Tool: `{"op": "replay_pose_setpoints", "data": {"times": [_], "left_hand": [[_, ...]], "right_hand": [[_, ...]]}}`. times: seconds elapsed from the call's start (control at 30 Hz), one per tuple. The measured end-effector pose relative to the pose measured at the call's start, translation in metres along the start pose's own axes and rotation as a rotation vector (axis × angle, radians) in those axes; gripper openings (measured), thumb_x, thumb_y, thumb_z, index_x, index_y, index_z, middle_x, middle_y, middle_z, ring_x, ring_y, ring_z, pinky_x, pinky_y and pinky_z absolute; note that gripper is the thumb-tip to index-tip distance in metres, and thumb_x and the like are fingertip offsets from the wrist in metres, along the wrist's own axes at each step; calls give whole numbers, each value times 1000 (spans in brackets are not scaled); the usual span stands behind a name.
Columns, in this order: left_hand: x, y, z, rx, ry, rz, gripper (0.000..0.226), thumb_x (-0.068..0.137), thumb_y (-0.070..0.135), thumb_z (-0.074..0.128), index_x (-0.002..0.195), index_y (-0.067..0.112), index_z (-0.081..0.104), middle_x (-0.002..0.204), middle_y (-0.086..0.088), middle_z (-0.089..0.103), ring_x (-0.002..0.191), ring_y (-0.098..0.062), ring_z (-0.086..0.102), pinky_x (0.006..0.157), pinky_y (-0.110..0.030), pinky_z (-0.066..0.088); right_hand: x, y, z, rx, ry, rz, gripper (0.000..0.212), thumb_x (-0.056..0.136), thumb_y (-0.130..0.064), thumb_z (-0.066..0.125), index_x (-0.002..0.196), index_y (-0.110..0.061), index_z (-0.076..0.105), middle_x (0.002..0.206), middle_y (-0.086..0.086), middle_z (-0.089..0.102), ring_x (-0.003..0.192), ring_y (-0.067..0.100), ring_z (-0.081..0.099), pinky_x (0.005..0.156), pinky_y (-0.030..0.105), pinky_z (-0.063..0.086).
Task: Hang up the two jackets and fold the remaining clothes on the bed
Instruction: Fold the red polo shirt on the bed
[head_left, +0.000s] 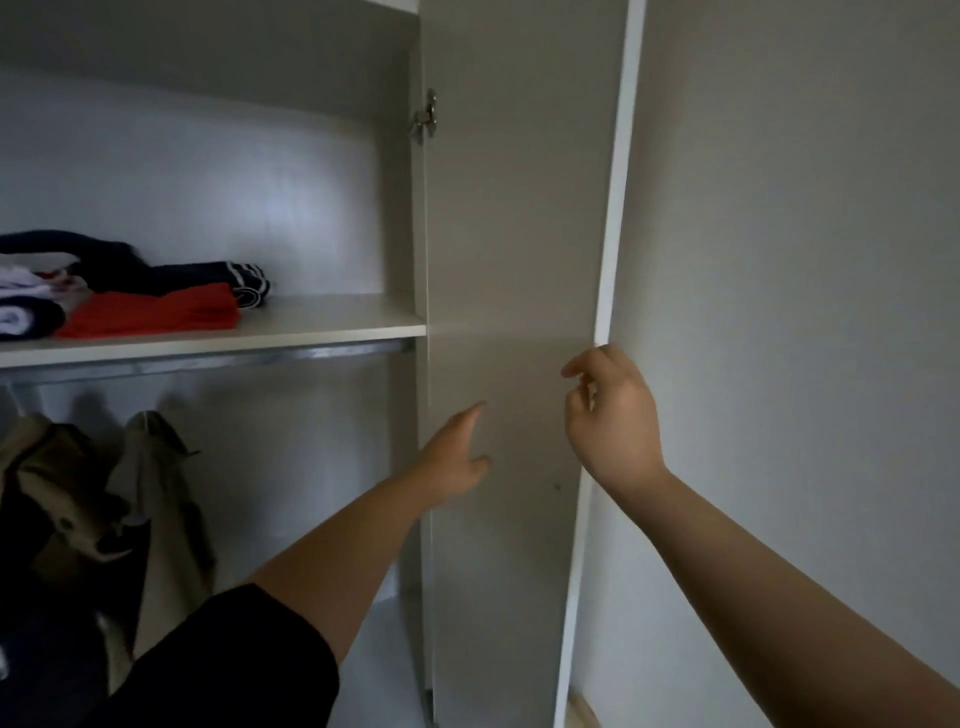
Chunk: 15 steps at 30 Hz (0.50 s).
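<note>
Touching flat matte door (514, 234): left hand (451, 457) fingers straight | right hand (613, 415) fingers loosely curled at its edge

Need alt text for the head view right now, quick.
Both hands reach to the open wardrobe door: right hand at its edge, left hand flat on its inner face. Two jackets hang on the rail, under folded clothes.

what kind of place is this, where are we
Most likely a bedroom, at an open wardrobe: jackets hang from a metal rail, folded clothes sit on the shelf, and a hinged door stands open.
</note>
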<state>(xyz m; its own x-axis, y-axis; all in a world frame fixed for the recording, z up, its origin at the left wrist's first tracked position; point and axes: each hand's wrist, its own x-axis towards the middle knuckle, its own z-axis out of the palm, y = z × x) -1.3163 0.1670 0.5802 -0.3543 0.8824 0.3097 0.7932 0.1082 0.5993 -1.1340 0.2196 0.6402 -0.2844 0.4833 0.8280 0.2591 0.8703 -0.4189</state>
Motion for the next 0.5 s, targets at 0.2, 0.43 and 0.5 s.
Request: {"op": "replay_pose_setpoints", "data": {"times": [0.2,0.43,0.5], "left_hand": [[-33,14,42,-123,-164,-23,94,84,37,67,151,24,3,158,3,10,143,-12,16,104,-17,18],[-87,3,38,-327,33,-72,85,73,40,77,142,25,28,140,12,41,131,-15,40,104,-30,38],[-108,-19,34,-322,202,-209,63,82,28,71,137,21,40,127,2,55,117,-19,54,94,-27,47]], "right_hand": [[-16,2,-11,357,-217,395,62,86,1,47,142,-21,31,116,-10,55,105,14,57,88,28,50],[-25,-43,7,543,-284,356,41,87,-1,42,107,-28,65,97,-12,71,88,8,68,85,31,54],[-32,-65,31,616,-358,297,35,92,-2,44,108,-23,68,98,-15,68,85,-2,67,82,18,53]]}}
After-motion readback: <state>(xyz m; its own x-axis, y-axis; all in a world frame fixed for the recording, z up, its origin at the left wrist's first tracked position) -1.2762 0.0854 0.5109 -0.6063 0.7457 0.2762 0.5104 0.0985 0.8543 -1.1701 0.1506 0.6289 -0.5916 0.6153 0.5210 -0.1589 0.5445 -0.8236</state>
